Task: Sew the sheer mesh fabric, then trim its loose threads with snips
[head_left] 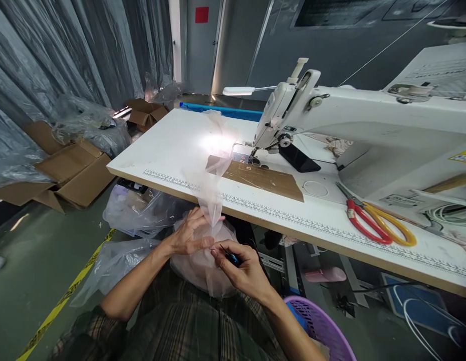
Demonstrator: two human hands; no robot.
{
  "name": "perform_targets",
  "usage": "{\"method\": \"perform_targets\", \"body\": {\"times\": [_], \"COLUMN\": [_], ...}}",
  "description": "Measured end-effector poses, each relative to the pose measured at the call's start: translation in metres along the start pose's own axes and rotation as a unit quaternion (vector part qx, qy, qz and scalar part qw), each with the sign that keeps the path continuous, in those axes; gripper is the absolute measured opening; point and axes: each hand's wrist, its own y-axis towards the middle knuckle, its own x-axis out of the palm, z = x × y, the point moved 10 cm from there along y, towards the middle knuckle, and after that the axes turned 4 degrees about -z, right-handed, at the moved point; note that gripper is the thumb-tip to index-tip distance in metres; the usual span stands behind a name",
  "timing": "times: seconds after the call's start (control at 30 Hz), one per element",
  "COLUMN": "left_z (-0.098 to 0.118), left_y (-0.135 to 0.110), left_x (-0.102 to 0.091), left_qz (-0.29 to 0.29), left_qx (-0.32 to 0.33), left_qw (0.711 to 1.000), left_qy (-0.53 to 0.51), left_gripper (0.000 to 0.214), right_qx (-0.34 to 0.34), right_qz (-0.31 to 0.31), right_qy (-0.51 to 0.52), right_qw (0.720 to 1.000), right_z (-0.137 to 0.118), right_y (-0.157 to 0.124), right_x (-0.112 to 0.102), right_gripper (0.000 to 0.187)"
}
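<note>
My left hand pinches a strip of sheer pale fabric just below the table's front edge. That fabric runs up over the edge to the needle area of a white sewing machine and bunches in my lap. My right hand is closed on a small dark thread snipper with a blue grip, its tip touching the fabric beside my left fingertips. A brown cardboard sheet lies under the machine's foot.
Red and yellow scissors lie on the white table at the right. A purple basket sits by my right knee. Cardboard boxes and plastic bags crowd the floor at the left, near yellow floor tape.
</note>
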Motion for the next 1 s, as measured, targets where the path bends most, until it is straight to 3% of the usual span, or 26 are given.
{"method": "perform_targets", "body": {"times": [0.1, 0.17, 0.37, 0.5, 0.7, 0.83, 1.0], "left_z": [-0.005, -0.014, -0.045, -0.041, -0.035, -0.034, -0.037], "left_y": [-0.002, -0.007, -0.028, -0.033, -0.032, -0.032, -0.033], "left_x": [0.008, 0.009, 0.003, 0.001, -0.002, -0.003, -0.004], "left_qz": [-0.042, -0.046, 0.025, 0.029, 0.028, 0.022, 0.012], "left_qx": [-0.006, -0.038, -0.196, -0.206, -0.202, -0.193, -0.214], "left_qw": [0.998, 0.994, 0.968, 0.965, 0.969, 0.973, 0.968], "left_qy": [-0.039, -0.088, -0.152, -0.156, -0.14, -0.126, -0.132], "left_gripper": [0.015, 0.018, 0.026, 0.02, 0.015, 0.015, 0.019], "right_qx": [0.016, 0.028, 0.074, 0.113, 0.069, 0.052, 0.078], "right_qz": [-0.014, -0.013, -0.012, -0.029, -0.076, -0.061, -0.05], "right_qy": [0.011, 0.019, 0.029, 0.025, -0.015, -0.056, -0.076], "right_qw": [1.0, 0.999, 0.997, 0.993, 0.995, 0.995, 0.993], "right_z": [0.007, 0.014, 0.035, 0.043, 0.03, 0.029, 0.035], "right_y": [-0.002, -0.002, 0.003, 0.008, 0.024, 0.031, 0.025], "right_x": [0.0, -0.001, -0.007, -0.005, 0.009, 0.007, -0.001], "right_gripper": [0.025, 0.026, 0.039, 0.055, 0.051, 0.049, 0.052]}}
